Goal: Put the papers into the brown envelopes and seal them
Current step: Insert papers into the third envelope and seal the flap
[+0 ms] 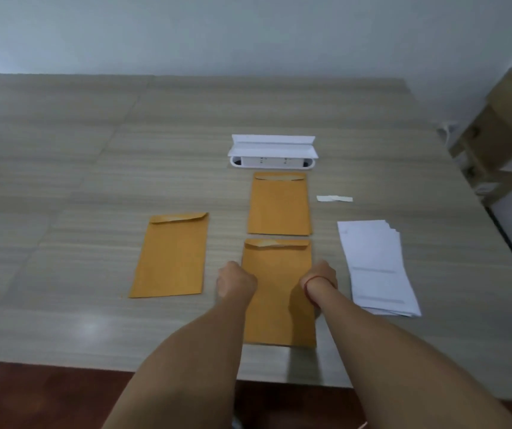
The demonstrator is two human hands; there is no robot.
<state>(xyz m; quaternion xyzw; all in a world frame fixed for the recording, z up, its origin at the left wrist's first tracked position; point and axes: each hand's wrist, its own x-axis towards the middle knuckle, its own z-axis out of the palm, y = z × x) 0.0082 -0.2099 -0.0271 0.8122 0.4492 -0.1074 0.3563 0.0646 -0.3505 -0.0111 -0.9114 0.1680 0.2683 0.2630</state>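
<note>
Both forearms are seen reaching forward from the near edge of the desk [62, 156], and between them a brown envelope, the near envelope [279, 292], is laid flat with its long axis running straight away from the person. Its flap end is turned to the far side and appears folded down. The left hand [236, 281] is set at the envelope's left edge and the right hand [319, 278] at its right edge, about halfway along its length. Each grip is curled into a loose fist seen from behind; whether the envelope's edges are pinched or merely touched cannot be told.

Two further brown envelopes are laid in the same orientation: the far envelope [279, 204] just beyond the near one, and the left envelope [171, 255] well apart to the left. The papers [375, 264] are fanned in a white stack just right of the right hand, so that hand is judged the nearer for fetching a sheet. A small white strip [334, 198] lies beyond the papers, and a white holder [272, 151] with folded sheets stands past the far envelope.

For the coming move, the flap is judged to lie ahead of both hands, along the envelope's long axis.
</note>
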